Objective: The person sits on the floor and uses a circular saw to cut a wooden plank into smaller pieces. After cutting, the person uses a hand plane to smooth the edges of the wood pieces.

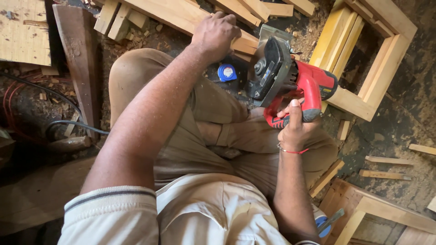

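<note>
Around the red handle of the circular saw [290, 84], the fingers of your right hand [295, 129] are clamped, thumb lying up along the grip. The saw sits above your lap, its metal base plate against a pale wooden plank [181, 16]. Your left hand [215, 34] presses down on that plank, fingers curled together over its edge. A blue tape measure [227, 72] lies just beside the saw; a wooden frame [377, 68] rests nearby.
</note>
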